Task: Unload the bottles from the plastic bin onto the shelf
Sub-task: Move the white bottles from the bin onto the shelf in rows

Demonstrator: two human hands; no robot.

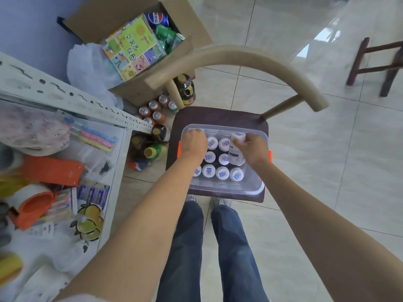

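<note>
Bin (253, 186), clear plastic, sits on chair seat (218, 116), filling most of it; near rim close to seat's front edge. White-capped bottles (222, 173) stand upright in rows inside. Right hand (250, 149) grips one bottle (236, 158), raised and tilted above the rest. Left hand (194, 142) curled down at bin's far-left corner; what it holds, cannot tell. Shelf (65, 94) lies left, crowded. Open floor (327, 171) to the right.
</note>
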